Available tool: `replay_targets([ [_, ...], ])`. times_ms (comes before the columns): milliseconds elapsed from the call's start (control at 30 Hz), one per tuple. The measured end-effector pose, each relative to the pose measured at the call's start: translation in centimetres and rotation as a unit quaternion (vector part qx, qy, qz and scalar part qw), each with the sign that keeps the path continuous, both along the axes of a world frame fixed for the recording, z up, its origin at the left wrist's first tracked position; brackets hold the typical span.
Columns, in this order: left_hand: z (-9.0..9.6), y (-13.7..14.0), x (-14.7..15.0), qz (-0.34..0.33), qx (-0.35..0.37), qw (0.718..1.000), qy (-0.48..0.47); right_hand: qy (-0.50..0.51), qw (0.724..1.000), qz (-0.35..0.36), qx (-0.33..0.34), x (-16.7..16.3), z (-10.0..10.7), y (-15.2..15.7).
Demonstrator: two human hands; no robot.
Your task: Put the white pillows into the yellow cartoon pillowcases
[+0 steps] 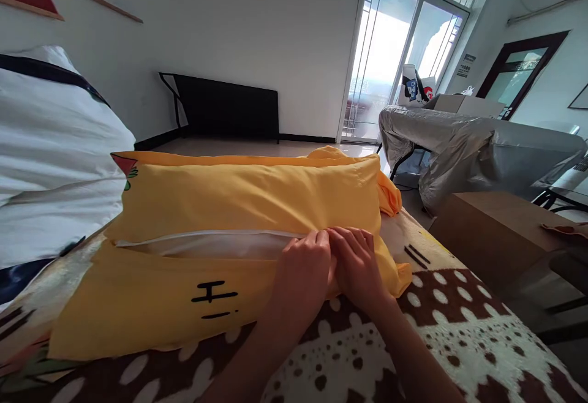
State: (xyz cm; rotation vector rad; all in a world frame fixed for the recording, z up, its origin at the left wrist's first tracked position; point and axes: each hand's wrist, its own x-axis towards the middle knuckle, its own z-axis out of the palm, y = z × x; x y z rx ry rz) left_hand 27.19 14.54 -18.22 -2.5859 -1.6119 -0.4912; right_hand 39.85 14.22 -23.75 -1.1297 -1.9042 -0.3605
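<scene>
A yellow pillowcase (257, 192) with black printed marks lies across the bed in front of me, plump with a white pillow (220, 245) inside. The white shows through a long slit that runs along the case's middle, edged by a pale strip. Toward the slit's right end, my left hand (307, 268) is closed on the fabric. My right hand (356, 259) grips the case right beside it, the two hands touching. Both sets of fingertips are curled into the cloth, so the exact bit they pinch is hidden.
Beneath lies a brown-and-white patterned blanket (441, 329). White bedding (55, 146) with dark navy bands rises at the left. A cardboard box (500, 219) stands to the right, near a table under silvery plastic sheeting (463, 133). A black panel (227, 109) leans by the wall.
</scene>
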Motion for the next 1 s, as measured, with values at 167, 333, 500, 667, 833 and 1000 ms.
replay_targets([
  [167,-0.5,0.1,0.1,0.017,0.026,0.999,0.030,0.044,0.999,-0.012,0.001,-0.5,-1.7,0.6],
  [333,-0.2,0.2,-0.8,0.053,0.065,0.996,0.030,0.049,0.999,-0.010,0.003,0.1,-1.7,1.0],
  [500,-0.1,-0.1,-2.7,0.065,0.121,0.989,0.055,0.053,0.998,-0.013,0.025,0.2,-1.1,0.9],
  [667,-1.4,-0.4,-6.1,0.034,0.193,0.974,0.111,0.035,0.999,-0.020,0.032,-0.1,-1.0,0.6],
  [833,-3.5,0.3,-9.4,0.011,0.247,0.967,0.065,0.014,0.999,-0.031,0.036,-0.8,-1.4,0.2],
  [1000,-5.0,0.9,-10.2,-0.011,0.273,0.961,-0.039,-0.011,0.999,-0.019,0.028,-3.4,-0.5,-0.6],
])
